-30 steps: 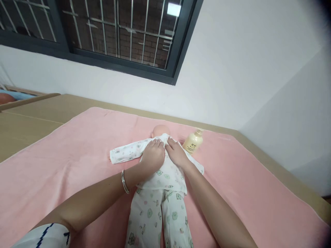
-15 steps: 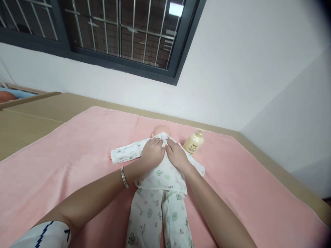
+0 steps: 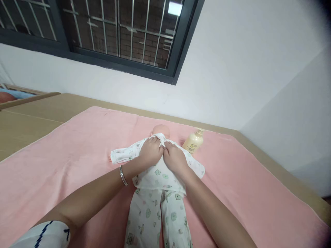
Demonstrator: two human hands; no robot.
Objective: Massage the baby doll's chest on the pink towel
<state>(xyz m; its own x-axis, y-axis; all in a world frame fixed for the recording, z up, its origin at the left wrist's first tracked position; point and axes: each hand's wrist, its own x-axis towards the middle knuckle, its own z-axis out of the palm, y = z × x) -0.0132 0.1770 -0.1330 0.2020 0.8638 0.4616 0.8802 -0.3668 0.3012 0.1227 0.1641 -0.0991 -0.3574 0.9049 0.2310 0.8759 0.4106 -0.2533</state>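
Note:
A baby doll (image 3: pixel 160 130) lies on a pink blanket (image 3: pixel 85 137), dressed in a white long-sleeved top (image 3: pixel 161 177) and matching trousers (image 3: pixel 147 213), both printed with small green animals. My left hand (image 3: pixel 151 151) rests on the chest of the top, with its fingers curled at the fabric below the neckline. Right beside it, my right hand (image 3: pixel 174 155) grips the cloth from the other side, and the two thumbs almost touch. Between the fingertips the fabric is bunched. What lies under the fingers is hidden.
A pale yellow pump bottle (image 3: pixel 193 142) stands just right of the doll's shoulder. The blanket covers a wooden surface (image 3: pixel 38 108) against a white wall (image 3: pixel 207 100). A dark-framed window (image 3: pixel 121 62) with metal bars is above.
Both hands have shifted slightly down the chest, with the right fingers more curled. The cloth at the neckline is more gathered, and more of the collar shows.

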